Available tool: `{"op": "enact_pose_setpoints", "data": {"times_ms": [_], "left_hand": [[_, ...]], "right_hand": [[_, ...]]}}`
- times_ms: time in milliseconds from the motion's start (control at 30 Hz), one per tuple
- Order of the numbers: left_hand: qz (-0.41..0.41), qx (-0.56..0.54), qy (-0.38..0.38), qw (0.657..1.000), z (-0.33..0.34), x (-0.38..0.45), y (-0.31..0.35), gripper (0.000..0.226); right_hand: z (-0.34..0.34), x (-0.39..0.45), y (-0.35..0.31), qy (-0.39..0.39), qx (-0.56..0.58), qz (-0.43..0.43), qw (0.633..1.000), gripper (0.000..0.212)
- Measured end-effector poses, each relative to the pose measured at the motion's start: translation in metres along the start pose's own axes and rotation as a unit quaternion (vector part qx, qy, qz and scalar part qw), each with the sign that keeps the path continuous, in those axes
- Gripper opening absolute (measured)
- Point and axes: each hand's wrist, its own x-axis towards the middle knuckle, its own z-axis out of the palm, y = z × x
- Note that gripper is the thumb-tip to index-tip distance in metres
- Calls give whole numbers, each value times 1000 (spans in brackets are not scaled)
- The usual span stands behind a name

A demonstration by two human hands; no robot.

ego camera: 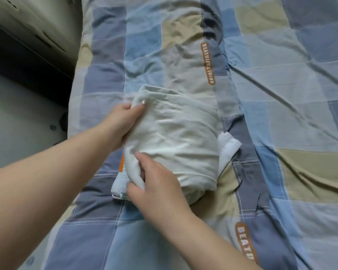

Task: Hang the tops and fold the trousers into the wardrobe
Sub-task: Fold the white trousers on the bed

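On a checked quilt (pixel 281 94), the right hand (pixel 156 184) pinches the near edge of folded pale trousers (pixel 174 137) while the left hand (pixel 123 123) grips their far-left side (wardrobe unseen); uneven lifting could likely spill the folds open.

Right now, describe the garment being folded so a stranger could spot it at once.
Start from the checked blue, grey and beige bedcover that fills the view. Near its middle lies a folded bundle, the cream-white garment, with the left hand gripping its far-left edge and the right hand pinching its near-left corner. It is the only plain, unpatterned cloth there.
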Motion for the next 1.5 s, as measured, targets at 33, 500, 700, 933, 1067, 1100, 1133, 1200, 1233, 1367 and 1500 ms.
{"op": "enact_pose_setpoints", "data": {"times_ms": [33,500,700,933,1067,1100,1133,1200,1233,1367,1500], "left_hand": [[-42,-95,-25,994,-9,0,-10,35],[69,247,-186,949,99,-49,-107,35],[224,475,-148,838,110,-32,-90,70],[191,417,-122,880,129,-60,-108,50],[168,530,-281,782,152,-103,-138,87],[162,528,-298,778,154,-102,-138,85],[168,503,-289,797,156,-96,-135,82],[177,406,-208,872,158,-83,-126,75],[163,388,-191,887,160,-79,-126,67],[137,534,-232,801,184,-101,-147,74],[167,484,-168,842,191,-104,-171,92]], "right_hand": [[-2,1,-3,9,61,11,998,54],[-127,-19,17,107,363,104,920,39],[-159,-41,35,126,340,145,921,33],[-196,-59,65,199,378,162,890,31],[-209,-80,97,249,396,208,859,37],[-211,-84,105,254,398,219,854,37],[-212,-88,111,259,406,225,847,36],[-217,-94,120,274,430,222,831,36],[-219,-96,122,276,438,214,828,37],[-206,-87,110,213,364,155,893,39],[-157,-54,79,117,329,110,931,42]]}}
